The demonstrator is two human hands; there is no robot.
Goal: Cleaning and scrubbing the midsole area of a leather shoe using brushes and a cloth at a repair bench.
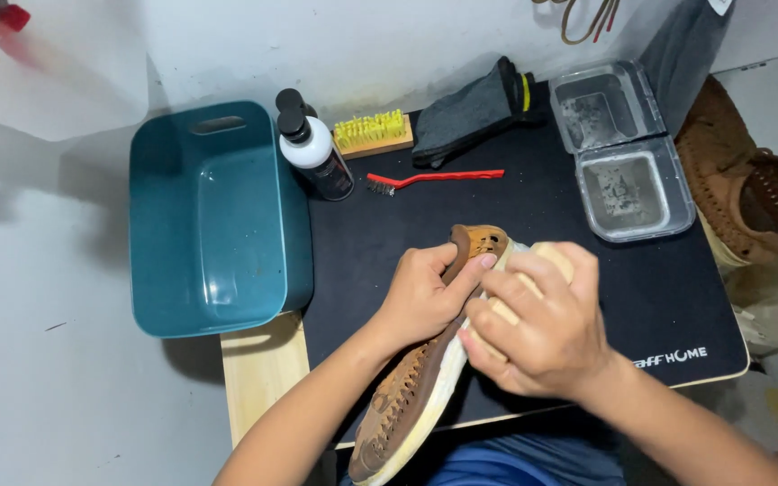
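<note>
A brown woven shoe [404, 409] with a pale sole lies on its side across the black mat [533, 202], toe toward me. My left hand [425, 292] grips its heel and upper. My right hand [542, 328] is closed on a tan block [547, 256], perhaps an eraser or sponge, pressed against the shoe's pale sole edge near the heel. Most of the block is hidden under my fingers.
A teal plastic tub [213, 220] stands at the left. Behind the mat are two bottles [312, 144], a yellow-bristled wooden brush [371, 133], a red thin brush [434, 178], a dark glove [474, 112] and an open clear box [619, 148]. A second brown shoe [740, 184] lies right.
</note>
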